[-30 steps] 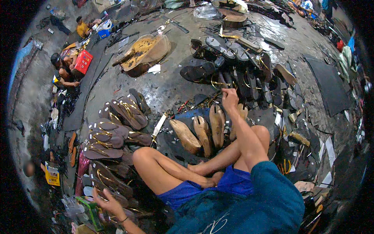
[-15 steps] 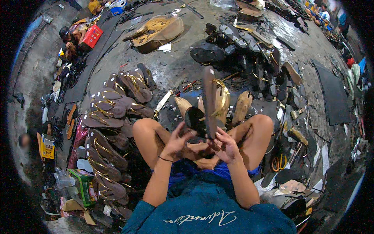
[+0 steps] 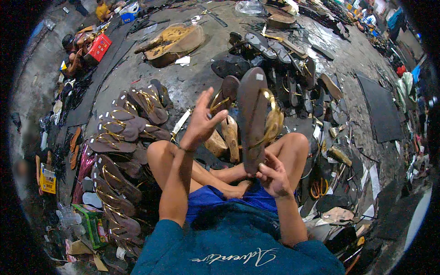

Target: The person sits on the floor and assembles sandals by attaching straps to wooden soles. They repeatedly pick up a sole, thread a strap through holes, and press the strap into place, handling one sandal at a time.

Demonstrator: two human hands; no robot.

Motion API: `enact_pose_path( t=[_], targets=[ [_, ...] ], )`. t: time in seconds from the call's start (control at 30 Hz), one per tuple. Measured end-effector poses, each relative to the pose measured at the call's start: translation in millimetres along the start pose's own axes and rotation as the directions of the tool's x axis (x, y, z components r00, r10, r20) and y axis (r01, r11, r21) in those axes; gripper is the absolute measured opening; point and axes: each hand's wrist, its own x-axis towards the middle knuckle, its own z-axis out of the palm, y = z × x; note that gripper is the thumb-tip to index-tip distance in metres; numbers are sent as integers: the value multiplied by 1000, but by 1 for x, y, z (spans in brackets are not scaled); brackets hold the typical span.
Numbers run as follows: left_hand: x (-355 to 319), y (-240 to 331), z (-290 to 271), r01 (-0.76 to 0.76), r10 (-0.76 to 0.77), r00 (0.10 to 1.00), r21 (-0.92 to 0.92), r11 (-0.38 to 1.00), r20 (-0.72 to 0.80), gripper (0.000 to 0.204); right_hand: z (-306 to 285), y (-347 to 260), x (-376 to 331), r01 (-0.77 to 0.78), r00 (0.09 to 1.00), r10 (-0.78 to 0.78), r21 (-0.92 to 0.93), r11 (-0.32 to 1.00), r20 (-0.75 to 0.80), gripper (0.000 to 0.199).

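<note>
1. clearly the right hand [image 3: 273, 176] pinches the heel end of a brown sandal [image 3: 252, 120], holding it upright with the sole's flat face turned toward the person, so its whole length can be looked over at once.
2. its gold strap [image 3: 272, 120] bulges out on the right side, away from the left hand, which leaves that strap free to be reached.
3. the left hand [image 3: 201, 120] is raised just left of the sandal with fingers spread and nothing in it; whether it brushes the sole's edge i cannot tell.
4. the person sits cross-legged on the floor [image 3: 192, 78], so the sandal hangs above the knees, close to the eyes and clear of the clutter.
5. pale wooden shoe forms [image 3: 230, 137] lie between the knees, within easy reach of either hand.
6. finished brown sandals with gold straps [image 3: 120, 133] lie overlapped in a curved row at the person's left, likely kept apart from the loose dark soles [image 3: 275, 55] scattered farther ahead.
7. a glue-smeared board [image 3: 176, 42] sits beyond, well apart.
</note>
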Motion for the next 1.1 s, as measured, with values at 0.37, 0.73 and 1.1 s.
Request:
enact_pose_path(
  t=[0.37, 0.73, 1.1],
  targets=[
    [-134, 132, -55, 197, -126, 950, -237, 951, 286, 47, 42, 6, -30, 417, 890, -182, -585, 696, 417, 66],
    [-186, 128, -72, 138, -115, 934, -43, 990, 339, 35, 59, 2, -19, 650, 685, 87, -661, 376, 723, 47],
    [-187, 121, -49, 198, -217, 934, -93, 976, -285, 27, 50, 37, 69, 605, 694, -36, -556, 571, 719, 44]
  ],
)
